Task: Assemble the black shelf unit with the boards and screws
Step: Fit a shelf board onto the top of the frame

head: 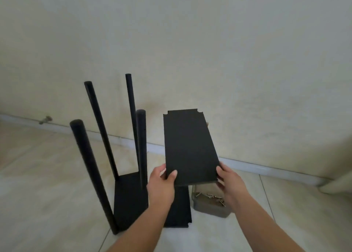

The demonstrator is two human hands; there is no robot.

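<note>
A black board (188,146) with notched corners is held up above the floor, tilted away from me. My left hand (162,183) grips its near left corner, thumb on top. My right hand (228,179) grips its near right corner. To the left stands the partly built shelf unit: a black base board (129,200) on the floor with several black round posts (91,167) rising from its corners. Another black board (180,209) lies flat on the floor under my hands. A small grey tray (207,207) holds several screws (211,196).
The floor (47,185) is pale tile, with a cream wall (190,51) and a baseboard close behind the parts. A door stopper (45,119) sticks out of the wall at left. A pale object lies at the far right edge.
</note>
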